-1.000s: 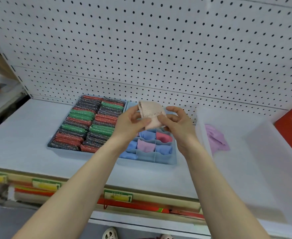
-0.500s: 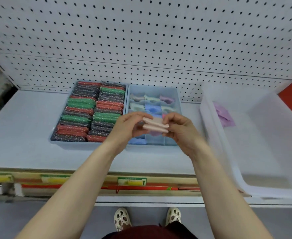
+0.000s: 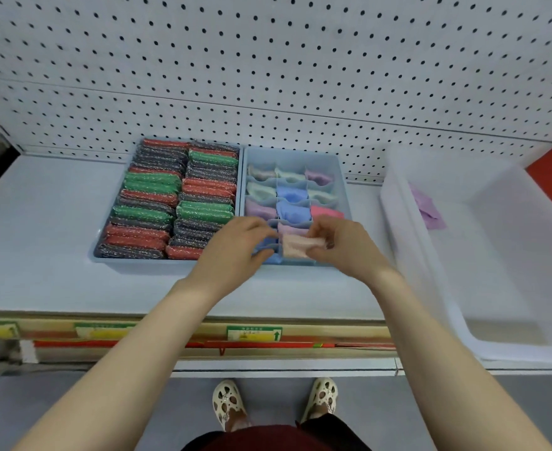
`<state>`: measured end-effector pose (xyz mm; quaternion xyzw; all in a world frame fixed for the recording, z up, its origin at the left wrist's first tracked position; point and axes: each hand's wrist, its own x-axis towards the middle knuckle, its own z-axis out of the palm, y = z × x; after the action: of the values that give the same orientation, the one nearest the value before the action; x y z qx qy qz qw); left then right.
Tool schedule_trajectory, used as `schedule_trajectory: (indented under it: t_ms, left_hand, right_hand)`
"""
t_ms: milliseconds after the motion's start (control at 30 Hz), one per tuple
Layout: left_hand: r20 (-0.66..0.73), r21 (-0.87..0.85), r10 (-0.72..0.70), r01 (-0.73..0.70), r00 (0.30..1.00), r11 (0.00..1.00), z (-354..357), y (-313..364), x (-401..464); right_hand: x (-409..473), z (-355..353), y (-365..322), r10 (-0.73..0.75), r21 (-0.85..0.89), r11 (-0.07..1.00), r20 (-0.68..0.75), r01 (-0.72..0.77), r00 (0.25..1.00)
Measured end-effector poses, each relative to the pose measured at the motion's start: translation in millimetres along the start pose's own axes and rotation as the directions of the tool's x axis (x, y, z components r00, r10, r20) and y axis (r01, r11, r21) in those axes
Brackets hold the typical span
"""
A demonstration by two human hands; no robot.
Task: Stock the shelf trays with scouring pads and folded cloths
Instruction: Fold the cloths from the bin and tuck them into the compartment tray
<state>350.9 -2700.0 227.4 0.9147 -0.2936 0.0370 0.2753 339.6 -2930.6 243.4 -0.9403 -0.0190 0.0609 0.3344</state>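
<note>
A folded pale pink cloth (image 3: 295,246) sits low in a front compartment of the divided blue tray (image 3: 341,177), among folded cloths in blue, lilac, pink and pale green. My right hand (image 3: 339,245) pinches its right end. My left hand (image 3: 235,249) is at its left side, fingers curled over the divider; whether it grips the cloth I cannot tell. Left of it, a second blue tray (image 3: 105,260) is packed with red, green and dark scouring pads (image 3: 177,203) standing on edge.
A large white tub (image 3: 463,288) stands on the shelf at the right with one lilac cloth (image 3: 427,208) inside. Pegboard (image 3: 268,60) backs the shelf. Price labels (image 3: 253,333) run along the shelf's front edge. My feet show on the grey floor below.
The pink cloth has been folded smaller and lowered from above the tray into a front compartment. Both hands moved down and toward me with it.
</note>
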Motion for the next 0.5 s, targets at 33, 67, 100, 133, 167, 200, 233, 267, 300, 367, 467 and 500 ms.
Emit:
schedule_trajectory:
  t_ms: [33, 67, 100, 133, 167, 200, 233, 267, 300, 367, 467, 500]
  left_hand:
    - [0.001, 0.036, 0.025, -0.025, 1.000, 0.999, 3, -2, -4]
    - [-0.008, 0.058, 0.043, -0.043, 0.999, 0.997, 6, -3, -6]
    - [-0.024, 0.076, 0.057, -0.055, 0.998, 0.996, 9, -4, -8]
    - [-0.046, 0.092, 0.071, -0.067, 0.996, 0.994, 11, -5, -9]
    - [-0.068, 0.107, 0.085, -0.077, 0.994, 0.991, 13, -5, -10]
    - [-0.086, 0.118, 0.095, -0.084, 0.992, 0.989, 14, -6, -10]
    - [-0.097, 0.125, 0.099, -0.086, 0.990, 0.988, 15, -7, -9]
    - [-0.101, 0.128, 0.101, -0.087, 0.990, 0.988, 16, -8, -9]
    - [-0.100, 0.127, 0.100, -0.087, 0.990, 0.988, 16, -8, -9]
    - [-0.093, 0.118, 0.088, -0.076, 0.992, 0.990, 17, -9, -9]
    - [-0.068, 0.125, 0.046, -0.038, 0.997, 0.991, 17, -8, -8]
    - [-0.056, 0.125, 0.025, -0.018, 0.998, 0.992, 16, -6, -7]
  right_hand:
    - [0, 4, 0, -0.035, -0.040, 0.999, 0.016, 0.036, 0.999]
    - [1, 10, -1, -0.062, -0.085, 0.994, 0.031, 0.064, 0.998]
    - [2, 15, -3, -0.077, -0.122, 0.989, 0.044, 0.082, 0.996]
    - [3, 18, -5, -0.078, -0.156, 0.984, 0.055, 0.086, 0.995]
    - [6, 20, -6, -0.069, -0.185, 0.980, 0.065, 0.080, 0.996]
    - [8, 19, -7, -0.058, -0.218, 0.973, 0.076, 0.074, 0.995]
    - [10, 17, -7, -0.059, -0.261, 0.962, 0.091, 0.081, 0.994]
    - [12, 15, -8, -0.070, -0.324, 0.941, 0.104, 0.100, 0.992]
    - [14, 14, -9, -0.090, -0.393, 0.910, 0.113, 0.128, 0.990]
    - [18, 15, -12, -0.127, -0.518, 0.837, 0.131, 0.177, 0.983]
    - [26, 26, -20, -0.095, -0.593, 0.780, 0.203, 0.200, 0.974]
    - [28, 27, -23, -0.076, -0.599, 0.774, 0.232, 0.204, 0.970]
